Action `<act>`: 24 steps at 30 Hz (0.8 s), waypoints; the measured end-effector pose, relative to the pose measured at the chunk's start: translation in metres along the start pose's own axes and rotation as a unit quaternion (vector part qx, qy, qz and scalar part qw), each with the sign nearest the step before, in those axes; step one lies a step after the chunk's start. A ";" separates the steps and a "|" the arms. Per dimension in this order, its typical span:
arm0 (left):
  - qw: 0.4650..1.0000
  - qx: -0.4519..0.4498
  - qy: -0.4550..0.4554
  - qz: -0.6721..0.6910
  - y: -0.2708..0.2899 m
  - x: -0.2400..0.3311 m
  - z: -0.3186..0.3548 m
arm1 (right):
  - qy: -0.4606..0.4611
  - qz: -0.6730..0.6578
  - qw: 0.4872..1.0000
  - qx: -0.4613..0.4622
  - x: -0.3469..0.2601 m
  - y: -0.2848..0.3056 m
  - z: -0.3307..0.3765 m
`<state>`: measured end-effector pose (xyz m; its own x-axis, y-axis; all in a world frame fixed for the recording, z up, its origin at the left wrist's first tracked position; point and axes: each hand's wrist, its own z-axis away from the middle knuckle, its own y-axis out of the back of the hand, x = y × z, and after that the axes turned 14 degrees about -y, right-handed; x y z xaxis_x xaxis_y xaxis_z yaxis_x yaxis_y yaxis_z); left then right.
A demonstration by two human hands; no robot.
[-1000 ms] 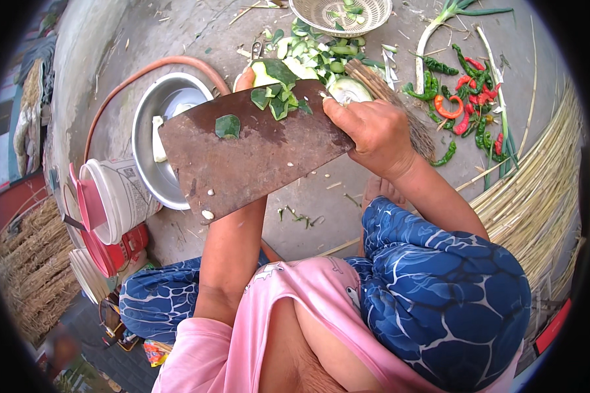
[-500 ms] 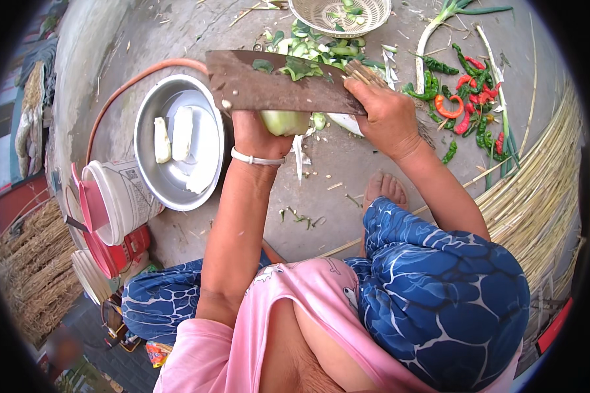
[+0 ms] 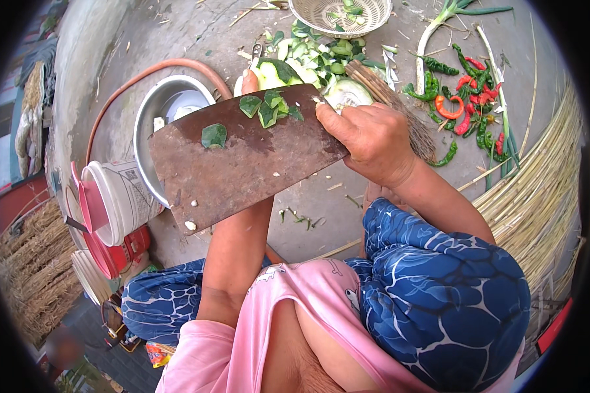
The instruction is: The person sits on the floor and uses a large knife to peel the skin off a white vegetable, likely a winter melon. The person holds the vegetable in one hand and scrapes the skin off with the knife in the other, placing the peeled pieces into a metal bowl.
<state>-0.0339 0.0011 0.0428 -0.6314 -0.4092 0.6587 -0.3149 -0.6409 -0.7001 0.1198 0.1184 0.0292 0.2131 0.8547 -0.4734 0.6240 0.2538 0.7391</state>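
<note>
My right hand is closed round the grip end of a broad, rusty-brown cleaver, its thumb along the upper edge. Bits of dark green peel and a few pale seeds cling to the blade. Behind the cleaver my left hand is mostly hidden; a digit shows against a partly peeled green squash, which it holds. A pale cut squash piece lies by my right knuckles. Beyond is a heap of green and white peelings.
A metal basin with pale pieces stands left, near an orange hose and a white bucket. A woven basket sits far ahead. Red and green peppers, long onions, a twig brush and straw stalks lie right.
The cleaver has come lower and nearer, its face now tilted up and covering my left hand and wrist. The squash shows beyond the blade, with its green-skinned side visible.
</note>
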 end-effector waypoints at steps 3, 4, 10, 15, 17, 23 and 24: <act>1.000 0.004 -0.020 -0.023 0.001 -0.004 -0.005 | -0.011 0.003 1.000 0.002 0.005 -0.006 0.000; 0.999 0.006 -0.029 -0.032 0.002 -0.006 -0.005 | -0.019 0.004 1.000 0.005 0.009 -0.009 0.001; 0.999 -0.039 -0.033 0.008 0.020 -0.014 -0.024 | -0.049 0.025 0.998 -0.002 0.018 -0.018 0.004; 0.997 0.005 -0.006 -0.080 -0.034 -0.025 -0.010 | -0.206 0.036 0.978 -0.021 0.056 -0.018 0.003; 0.998 -0.008 -0.008 -0.060 -0.026 -0.024 -0.016 | -0.193 0.006 0.981 -0.009 0.046 -0.002 0.003; 0.999 -0.035 0.013 0.035 0.007 -0.015 -0.016 | -0.003 0.014 1.000 0.009 0.003 0.010 0.006; 0.999 -0.029 0.014 0.028 0.003 -0.013 -0.014 | 0.012 0.010 1.000 0.018 0.000 0.011 0.007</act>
<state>-0.0369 0.0136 0.0284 -0.6691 -0.4244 0.6101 -0.3186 -0.5779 -0.7514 0.1315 0.1183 0.0335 0.2073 0.8705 -0.4465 0.6470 0.2203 0.7300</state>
